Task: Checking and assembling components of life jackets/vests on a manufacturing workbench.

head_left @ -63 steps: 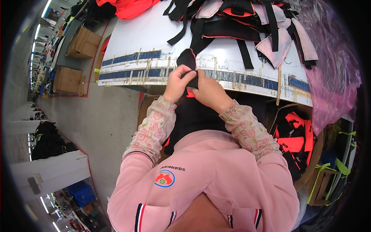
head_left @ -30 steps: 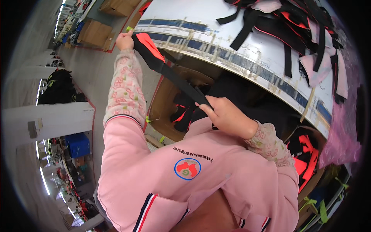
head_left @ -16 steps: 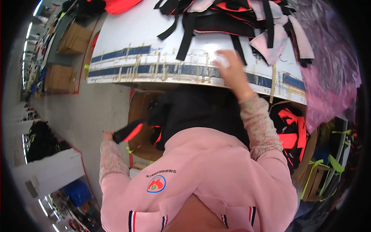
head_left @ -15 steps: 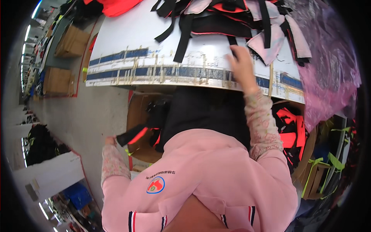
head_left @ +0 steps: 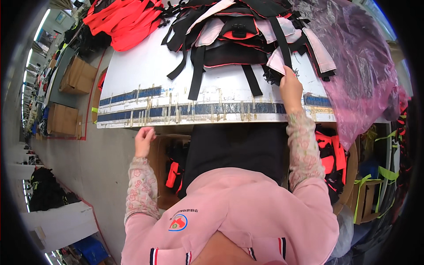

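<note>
My right hand (head_left: 291,92) is over the near right part of the white table, its fingertips closed on the edge of a black-and-white fabric piece (head_left: 276,62). A black strap (head_left: 283,42) runs down to the same fingertips, and I cannot tell whether it is pinched too. More black pieces with red edging, pale panels and hanging straps (head_left: 236,56) lie heaped beyond. My left hand (head_left: 145,139) hovers just off the table's near left edge, fingers curled together, with nothing visible in them. Below it, a cardboard box (head_left: 161,154) holds black-and-red pieces (head_left: 173,174).
Bright red fabric (head_left: 126,24) is piled at the table's far left. Pink plastic sheeting (head_left: 357,84) drapes over the right side. Another box with red-and-black pieces (head_left: 329,154) stands under the table at right. Cardboard boxes (head_left: 64,119) stand on the floor at left.
My left hand has let go of a black-and-red piece over the left box and come up toward the table edge. My right hand has shifted right and closed on a fabric piece.
</note>
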The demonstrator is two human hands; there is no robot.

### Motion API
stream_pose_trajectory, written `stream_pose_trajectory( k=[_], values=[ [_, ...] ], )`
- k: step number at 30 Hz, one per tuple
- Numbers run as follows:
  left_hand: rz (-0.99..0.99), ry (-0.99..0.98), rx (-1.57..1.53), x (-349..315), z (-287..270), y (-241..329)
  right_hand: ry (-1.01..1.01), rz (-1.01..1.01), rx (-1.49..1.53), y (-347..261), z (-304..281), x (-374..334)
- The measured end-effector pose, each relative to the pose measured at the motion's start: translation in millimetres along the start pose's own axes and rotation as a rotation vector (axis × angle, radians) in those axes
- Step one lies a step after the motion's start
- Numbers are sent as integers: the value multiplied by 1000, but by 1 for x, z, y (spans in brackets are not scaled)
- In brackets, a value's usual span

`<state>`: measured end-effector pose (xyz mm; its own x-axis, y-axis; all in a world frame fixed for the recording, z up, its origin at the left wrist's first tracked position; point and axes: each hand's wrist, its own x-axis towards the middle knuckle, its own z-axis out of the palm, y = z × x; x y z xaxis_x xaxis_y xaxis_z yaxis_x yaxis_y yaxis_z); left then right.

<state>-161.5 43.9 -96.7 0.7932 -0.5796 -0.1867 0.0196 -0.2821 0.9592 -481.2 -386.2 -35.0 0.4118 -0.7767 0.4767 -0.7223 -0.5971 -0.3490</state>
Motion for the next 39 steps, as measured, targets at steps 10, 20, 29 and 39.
stream_pose_trajectory(
  k=[10, 20, 29, 39],
  values=[
    [-178, -772, -757, -20, 184, 125, -184, 482, 1720, -128, -46, -104],
    [76, -481, -200, 11, 174, 110, -430, 156, 1242, -127, -4, -114],
    [610, -92, 455, -16, 177, 73, -335, -114, 732, -139, 34, -121],
    [477, -245, 492, -22, 162, 81, -484, 305, 1192, -153, 43, -113]
  ],
)
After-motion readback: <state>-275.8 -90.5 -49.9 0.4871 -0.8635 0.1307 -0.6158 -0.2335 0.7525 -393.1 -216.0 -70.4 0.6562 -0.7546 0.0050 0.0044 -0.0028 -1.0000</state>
